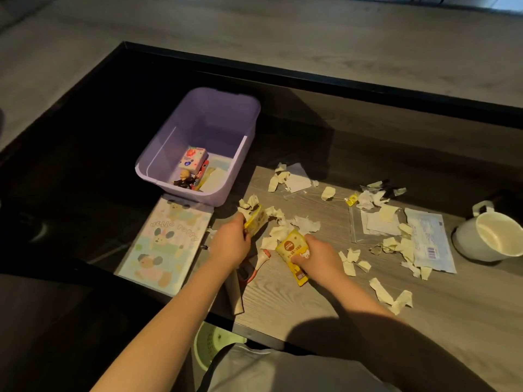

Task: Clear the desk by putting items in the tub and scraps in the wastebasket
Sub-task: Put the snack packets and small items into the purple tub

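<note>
Left hand (230, 241) pinching a yellow packet (256, 219) near the purple tub (158, 172). Right hand (317, 257) fingers (297, 259) pressed onto an orange-yellow sachet (291, 251) on the counter (311, 304), among paper scraps (283, 230).

One head-worn view — looking forward and down, close over the desk (325, 312)
</note>
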### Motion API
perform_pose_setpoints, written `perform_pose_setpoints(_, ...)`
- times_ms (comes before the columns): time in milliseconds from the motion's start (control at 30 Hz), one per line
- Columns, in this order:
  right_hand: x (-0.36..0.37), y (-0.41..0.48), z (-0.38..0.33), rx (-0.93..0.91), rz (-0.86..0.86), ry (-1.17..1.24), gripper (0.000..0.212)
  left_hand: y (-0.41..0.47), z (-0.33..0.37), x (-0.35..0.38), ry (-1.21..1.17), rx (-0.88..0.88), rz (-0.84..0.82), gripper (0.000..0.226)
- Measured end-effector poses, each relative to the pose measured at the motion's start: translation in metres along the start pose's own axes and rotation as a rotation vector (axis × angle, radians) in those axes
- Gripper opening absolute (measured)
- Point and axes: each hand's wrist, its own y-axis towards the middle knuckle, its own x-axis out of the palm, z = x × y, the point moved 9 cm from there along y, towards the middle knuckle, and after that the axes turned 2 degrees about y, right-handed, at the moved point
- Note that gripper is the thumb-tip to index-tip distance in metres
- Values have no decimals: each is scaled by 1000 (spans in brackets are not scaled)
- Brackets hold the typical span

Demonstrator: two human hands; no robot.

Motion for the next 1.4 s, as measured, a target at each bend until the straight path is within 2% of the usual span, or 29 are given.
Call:
perform_pose_setpoints(100,-14,2,-3,-16,60,78,29,-1,9,-16,48,62,27,23)
perform_pose_setpoints(200,-32,3,-7,-14,140,221,37,-2,15,-36,-1,90,71,14)
perform_pose_setpoints(267,-45,3,-15,-31,182,309,36,-6,19,-52,-92,109,114,13)
perform_pose_setpoints(367,-65,2,-36,-92,233,435,19,-11,26,-76,-293,160,173,13)
perform_pose_setpoints(467,-83,0,-65,-173,271,543,21,-9,25,-100,-476,194,242,5)
perform_pose_setpoints(633,-95,17,-111,-239,284,602,16,14,5,-133,-671,151,309,25)
perform_pose_setpoints(700,-98,26,-128,-263,300,585,18,26,-6,-147,-659,122,348,19)
perform_pose_setpoints(767,-99,36,-144,-292,311,536,32,41,-19,-157,-603,90,374,15)
perform_pose_setpoints(867,-98,51,-162,-310,279,522,43,71,-43,-155,-562,-26,314,14)
perform_pose_setpoints(1033,-99,70,-169,-263,284,561,31,120,-70,-126,-394,-168,90,30)
perform_pose_setpoints(1200,-94,76,-150,-185,306,586,11,143,-74,-93,-264,-198,-165,33)
perform_pose_setpoints(1333,-77,70,-119,-97,283,592,12,149,-73,-66,-190,-200,-318,32)
perform_pose_setpoints(1400,-72,68,-107,-49,284,566,22,151,-74,-59,-35,-169,-350,30)
